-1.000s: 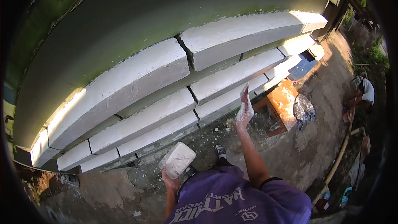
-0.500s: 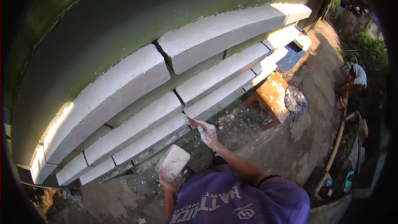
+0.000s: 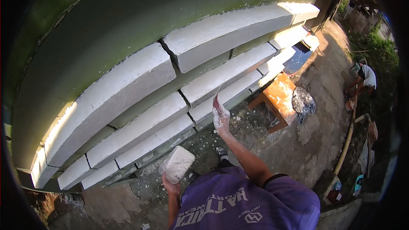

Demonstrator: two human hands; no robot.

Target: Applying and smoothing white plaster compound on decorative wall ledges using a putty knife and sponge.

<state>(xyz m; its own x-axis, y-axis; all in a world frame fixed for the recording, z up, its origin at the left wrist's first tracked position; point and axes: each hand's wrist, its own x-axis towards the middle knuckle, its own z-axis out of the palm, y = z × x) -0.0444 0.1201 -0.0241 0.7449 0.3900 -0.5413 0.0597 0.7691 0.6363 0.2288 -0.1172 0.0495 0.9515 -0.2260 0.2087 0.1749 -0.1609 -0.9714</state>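
Note:
My right hand (image 3: 221, 119), smeared with white paste, is closed round the red handle of a putty knife (image 3: 216, 100). Its thin blade points up in front of the middle white ledge (image 3: 232, 73); whether it touches cannot be made out. Lower down, my left hand (image 3: 171, 186) grips a rectangular tub (image 3: 179, 164) by its near end, the fingers partly hidden beneath. White paste fills the tub. Stepped white ledges run along the green wall, the upper ledge (image 3: 123, 89) being the largest, with dark gaps between their sections.
An orange-brown wooden stool (image 3: 281, 96) stands right of the ledges, a dark plastic bag (image 3: 303, 102) beside it. White crumbs litter the concrete ground (image 3: 255, 157). Another person (image 3: 367, 79) bends down at the far right, near a long pipe (image 3: 346, 147).
My right hand has moved right and up with the putty knife, away from the gap in the lower ledge, and the blade has turned upward. The tub has barely shifted.

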